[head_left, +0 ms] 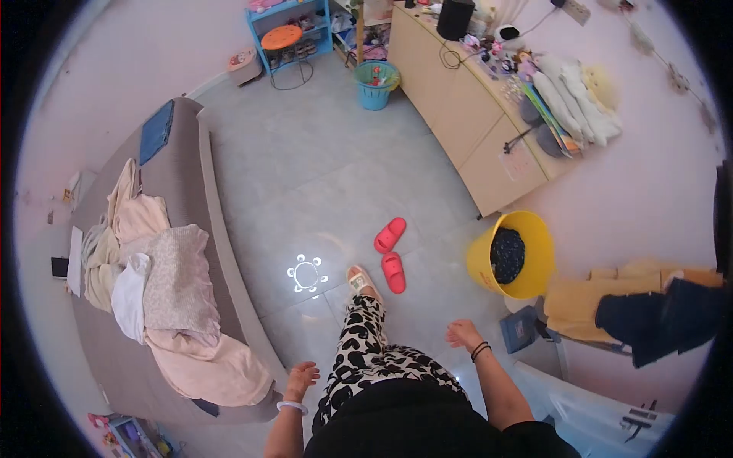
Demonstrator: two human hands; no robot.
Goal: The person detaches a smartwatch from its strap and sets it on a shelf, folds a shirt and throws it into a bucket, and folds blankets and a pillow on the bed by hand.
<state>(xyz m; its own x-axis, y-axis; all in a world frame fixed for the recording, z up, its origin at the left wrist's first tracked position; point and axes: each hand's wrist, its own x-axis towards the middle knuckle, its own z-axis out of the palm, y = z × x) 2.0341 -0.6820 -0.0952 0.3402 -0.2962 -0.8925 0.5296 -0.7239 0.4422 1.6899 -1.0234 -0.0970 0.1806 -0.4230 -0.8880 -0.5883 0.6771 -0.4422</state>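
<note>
My left hand [302, 378], with a pale bracelet at the wrist, hangs loosely beside my patterned trousers, fingers slightly curled and holding nothing. It is nearest to a pale pink garment [217, 370] on the bed's edge, without touching it. My right hand [463, 335], with dark bands at the wrist, hangs on the other side, fingers loosely bent and nothing in them. Beyond that hand stands a yellow bucket [544, 248] with dark patterned cloth [508, 256] inside. Two red slippers [392, 252] lie on the floor ahead of my foot.
Left is a bed [191, 164] with heaped clothes and folded blue fabric [157, 133]. Right are a long cabinet [435, 91] and a rack with yellow and dark clothes [637, 313]. A blue bin [374, 95] and an orange stool [282, 37] stand at the back.
</note>
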